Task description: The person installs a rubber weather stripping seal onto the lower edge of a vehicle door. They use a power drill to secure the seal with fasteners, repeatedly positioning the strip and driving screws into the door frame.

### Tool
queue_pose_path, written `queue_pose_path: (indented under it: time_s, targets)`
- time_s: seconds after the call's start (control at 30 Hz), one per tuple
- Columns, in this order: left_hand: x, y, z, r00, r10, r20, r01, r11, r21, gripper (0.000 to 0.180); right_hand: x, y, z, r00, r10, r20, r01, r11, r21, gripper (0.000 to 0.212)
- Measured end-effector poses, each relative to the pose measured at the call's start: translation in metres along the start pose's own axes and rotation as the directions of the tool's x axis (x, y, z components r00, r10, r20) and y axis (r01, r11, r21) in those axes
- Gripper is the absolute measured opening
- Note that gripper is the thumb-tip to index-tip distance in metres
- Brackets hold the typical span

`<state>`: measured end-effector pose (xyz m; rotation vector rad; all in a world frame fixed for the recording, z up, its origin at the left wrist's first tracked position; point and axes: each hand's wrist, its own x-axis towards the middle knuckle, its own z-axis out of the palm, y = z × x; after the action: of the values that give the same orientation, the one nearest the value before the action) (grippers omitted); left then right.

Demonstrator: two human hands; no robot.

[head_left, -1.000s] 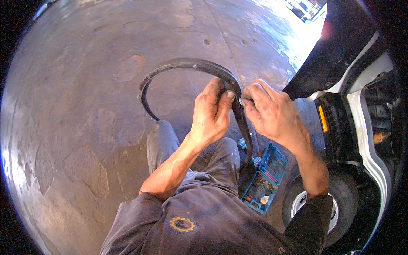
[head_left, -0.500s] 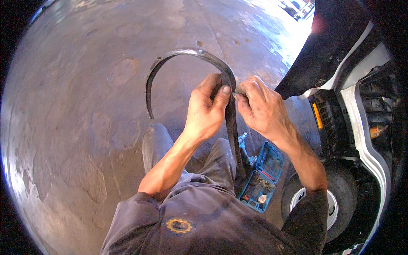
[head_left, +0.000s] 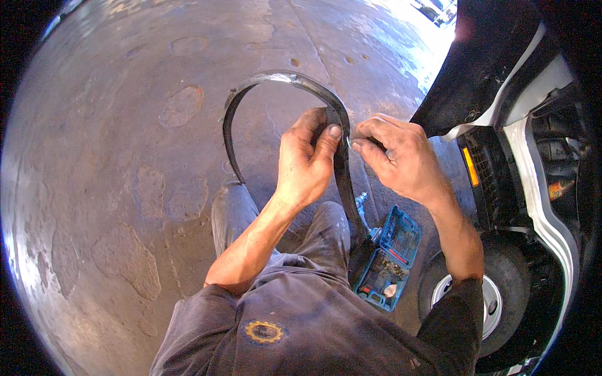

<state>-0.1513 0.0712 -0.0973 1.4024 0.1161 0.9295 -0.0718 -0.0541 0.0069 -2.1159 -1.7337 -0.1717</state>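
A long curved black strip, which looks like a wheel arch trim (head_left: 321, 92), loops up in front of me; its far-left end hangs near my knee. My left hand (head_left: 309, 152) is closed on its right side, thumb on the near face and fingers behind. Close by, my right hand (head_left: 401, 156) holds thumb and forefinger pinched at the trim's right edge. A small pale bit shows by those fingertips, too small to name. The trim's lower end runs down toward my thigh.
On the floor to my right lies an opened blue tool case (head_left: 399, 235) with small parts inside, and a blue tool (head_left: 362, 210) beside it. A vehicle's wheel (head_left: 495, 294), white body edge (head_left: 533, 194) and dark panel (head_left: 476, 69) stand along the right. The floor (head_left: 125, 156) is stained concrete.
My right hand has shifted slightly right, its fingertips drawing back a little from the trim's edge. The trim's free left end has swung slightly right and down. My left hand keeps its grip.
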Motion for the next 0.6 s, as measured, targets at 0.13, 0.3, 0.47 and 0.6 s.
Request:
queue_pose_path:
  time_s: [0.13,0.3,0.47,0.6]
  targets:
    - [-0.001,0.000,0.002,0.997,-0.079,0.007,0.079,0.994,-0.074,0.014,0.003,0.001,-0.007,0.998,-0.024,0.062,0.025,1.000,-0.010,0.016]
    - [0.000,-0.004,0.003,1.000,0.007,-0.009,-0.008,0.998,-0.058,0.014,0.008,0.006,-0.011,0.988,-0.088,0.124,0.094,0.995,-0.036,0.017]
    - [0.005,0.006,0.002,0.999,0.011,0.030,-0.013,0.997,0.076,0.012,0.011,0.004,-0.009,0.987,-0.109,0.114,0.127,0.979,-0.161,0.012]
    - [0.009,0.003,0.000,0.999,0.020,0.048,-0.025,0.995,0.099,0.011,0.006,0.006,0.006,0.988,-0.150,0.023,0.150,0.947,-0.283,0.015]
